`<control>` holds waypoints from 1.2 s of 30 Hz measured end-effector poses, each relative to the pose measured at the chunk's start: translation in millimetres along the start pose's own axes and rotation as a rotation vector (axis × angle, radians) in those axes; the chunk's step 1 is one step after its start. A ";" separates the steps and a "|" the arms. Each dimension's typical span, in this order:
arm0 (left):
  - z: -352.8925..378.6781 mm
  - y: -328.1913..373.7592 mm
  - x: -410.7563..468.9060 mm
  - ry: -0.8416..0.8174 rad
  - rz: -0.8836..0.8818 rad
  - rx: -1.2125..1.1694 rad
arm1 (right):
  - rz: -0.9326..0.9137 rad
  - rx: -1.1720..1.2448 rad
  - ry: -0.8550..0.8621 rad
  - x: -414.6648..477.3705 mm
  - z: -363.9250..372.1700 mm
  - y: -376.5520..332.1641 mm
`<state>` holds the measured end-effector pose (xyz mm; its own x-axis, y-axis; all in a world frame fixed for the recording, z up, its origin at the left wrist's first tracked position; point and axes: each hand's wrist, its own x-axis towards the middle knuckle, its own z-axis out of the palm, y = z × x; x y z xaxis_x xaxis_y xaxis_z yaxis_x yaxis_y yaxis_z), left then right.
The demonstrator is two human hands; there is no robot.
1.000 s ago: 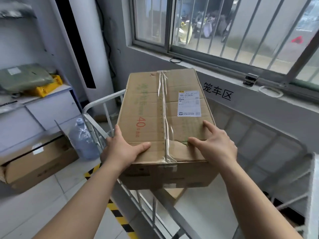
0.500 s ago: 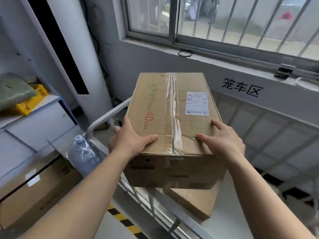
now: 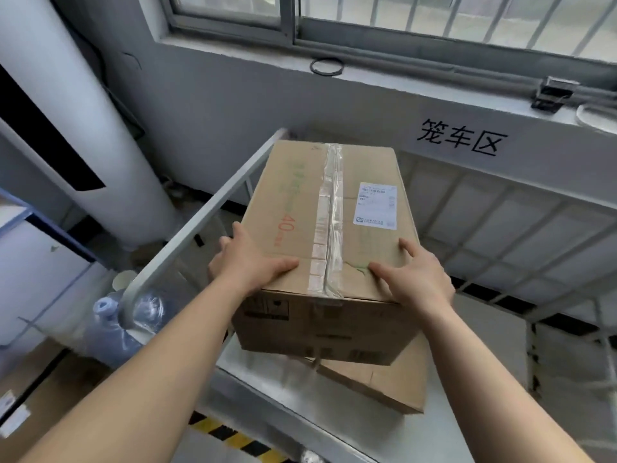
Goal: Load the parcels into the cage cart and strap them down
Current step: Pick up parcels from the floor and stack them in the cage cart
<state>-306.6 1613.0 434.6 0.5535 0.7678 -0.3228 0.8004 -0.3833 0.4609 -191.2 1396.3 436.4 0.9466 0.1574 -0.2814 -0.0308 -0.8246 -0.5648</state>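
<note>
Parcel, taped cardboard, gripped at its near corners by left hand and right hand, second box below the fingers, inside cage cart.

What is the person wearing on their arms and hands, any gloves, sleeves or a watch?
Nothing shows. The left hand and right hand are bare, with no gloves or rings to be seen. Both forearms are uncovered as far as the bottom edge of the picture, so no sleeve appears. No watch or band shows on either wrist. The nails look short and unpainted.
</note>
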 end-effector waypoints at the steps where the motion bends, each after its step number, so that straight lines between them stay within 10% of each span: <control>1: 4.2 -3.0 11.4 -0.017 -0.011 0.007 | 0.014 -0.008 -0.008 7.9 10.4 -0.9; 36: 211.0 -179.4 319.1 -0.369 0.018 0.126 | 0.434 0.092 -0.069 135.9 371.2 45.1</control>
<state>-225.1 1818.4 74.5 0.5951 0.5328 -0.6016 0.7990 -0.4726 0.3718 -183.1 1582.2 84.7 0.8162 -0.1540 -0.5569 -0.4516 -0.7712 -0.4487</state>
